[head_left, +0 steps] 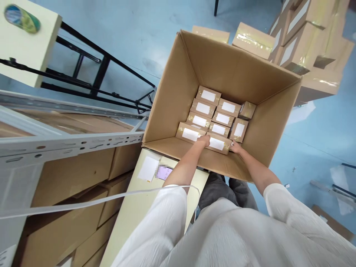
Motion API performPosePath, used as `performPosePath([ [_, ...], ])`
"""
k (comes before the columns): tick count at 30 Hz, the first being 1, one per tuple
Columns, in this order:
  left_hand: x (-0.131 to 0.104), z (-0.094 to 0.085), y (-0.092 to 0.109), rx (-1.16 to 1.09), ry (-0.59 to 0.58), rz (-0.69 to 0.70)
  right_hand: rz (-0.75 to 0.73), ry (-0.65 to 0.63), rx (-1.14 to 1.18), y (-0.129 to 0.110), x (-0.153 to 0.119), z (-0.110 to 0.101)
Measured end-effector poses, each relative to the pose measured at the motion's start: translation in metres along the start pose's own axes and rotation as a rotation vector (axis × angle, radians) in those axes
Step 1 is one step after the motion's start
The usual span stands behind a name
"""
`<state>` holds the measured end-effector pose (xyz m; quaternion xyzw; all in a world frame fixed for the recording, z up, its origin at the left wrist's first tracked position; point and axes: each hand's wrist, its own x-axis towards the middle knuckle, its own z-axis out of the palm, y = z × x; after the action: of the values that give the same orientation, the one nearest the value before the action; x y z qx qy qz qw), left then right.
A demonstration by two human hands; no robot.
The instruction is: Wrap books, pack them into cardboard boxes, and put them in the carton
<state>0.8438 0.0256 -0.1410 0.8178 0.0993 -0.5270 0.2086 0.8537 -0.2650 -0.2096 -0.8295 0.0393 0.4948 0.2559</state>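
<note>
A large open carton (pixel 171 85) stands before me, and both my arms reach down into it. Inside, several small labelled cardboard boxes (pixel 203 108) lie in rows on the bottom. Nearest to me is one small cardboard box (pixel 218 144) with a white label and clear tape. My left hand (pixel 204 140) grips its left end with the fingers bent. At its right end is my right hand (pixel 236 147), closed against it, with the fingertips partly hidden. Another labelled box (pixel 239 129) lies turned crosswise beyond my right hand, and a smaller taped box (pixel 247 110) sits behind that.
Stacked taped boxes (pixel 303 44) stand on the blue floor behind the carton at the right. To the left is a metal shelf rack (pixel 83 144) holding cartons. A cream tabletop (pixel 125 211) bears a paper and a phone (pixel 163 172). A white strap crosses at lower left.
</note>
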Motion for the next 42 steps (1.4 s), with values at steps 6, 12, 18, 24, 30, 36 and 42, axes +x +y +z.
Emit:
performPosePath([
  [6, -0.034, -0.019, 0.015, -0.171, 0.165, 0.099, -0.072, 0.134, 0.126, -0.041, -0.029, -0.043],
  [12, -0.088, -0.037, 0.032, -0.293, 0.358, 0.222, -0.231, 0.194, 0.210, -0.073, -0.080, -0.088],
  [18, -0.153, -0.030, 0.053, -0.370, 0.521, 0.270, -0.381, 0.179, 0.226, -0.087, -0.129, -0.111],
  [24, -0.207, 0.013, 0.076, -0.484, 0.770, 0.263, -0.558, 0.055, 0.220, -0.091, -0.167, -0.122],
  [30, -0.267, 0.077, 0.080, -0.608, 0.947, 0.158, -0.770, -0.068, 0.067, -0.127, -0.200, -0.113],
  [36, -0.331, 0.151, 0.057, -0.763, 1.081, -0.004, -0.925, -0.250, -0.067, -0.176, -0.246, -0.056],
  [42, -0.395, 0.235, 0.030, -0.893, 1.245, -0.138, -1.075, -0.418, -0.223, -0.201, -0.307, 0.032],
])
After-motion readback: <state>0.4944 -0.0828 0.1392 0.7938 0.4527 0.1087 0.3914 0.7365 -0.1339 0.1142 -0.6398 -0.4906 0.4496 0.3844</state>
